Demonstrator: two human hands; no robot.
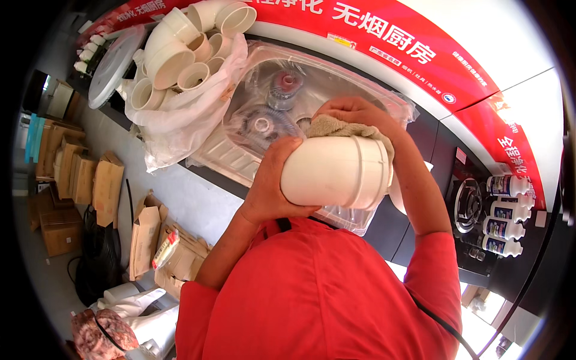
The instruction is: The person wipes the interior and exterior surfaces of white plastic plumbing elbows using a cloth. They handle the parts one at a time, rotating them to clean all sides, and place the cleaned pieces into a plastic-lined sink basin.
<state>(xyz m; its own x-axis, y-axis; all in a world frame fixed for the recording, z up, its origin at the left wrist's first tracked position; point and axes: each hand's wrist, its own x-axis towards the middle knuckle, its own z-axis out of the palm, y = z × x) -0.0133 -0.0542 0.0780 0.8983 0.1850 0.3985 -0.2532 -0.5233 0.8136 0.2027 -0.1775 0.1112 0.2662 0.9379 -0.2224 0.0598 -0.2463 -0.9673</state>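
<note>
A large white plastic pipe elbow [321,168] is held up close before my chest. My left hand [274,182] grips its left end, the thumb on top and the fingers curled beneath. With my right hand [355,112] I hold a beige cloth [344,127] against the far side of the elbow; the fingertips are partly hidden by the cloth. Beyond my hands lies a sink [256,58] wrapped in clear plastic film, with a coiled drain hose [261,126] and a red-topped drain fitting [288,83] in it.
A white plastic bag [180,126] of several pipe fittings [173,63] stands left of the sink. Several white bottles [504,225] and a gas burner [468,204] are at the right. Cardboard boxes [146,236] lie on the floor at left.
</note>
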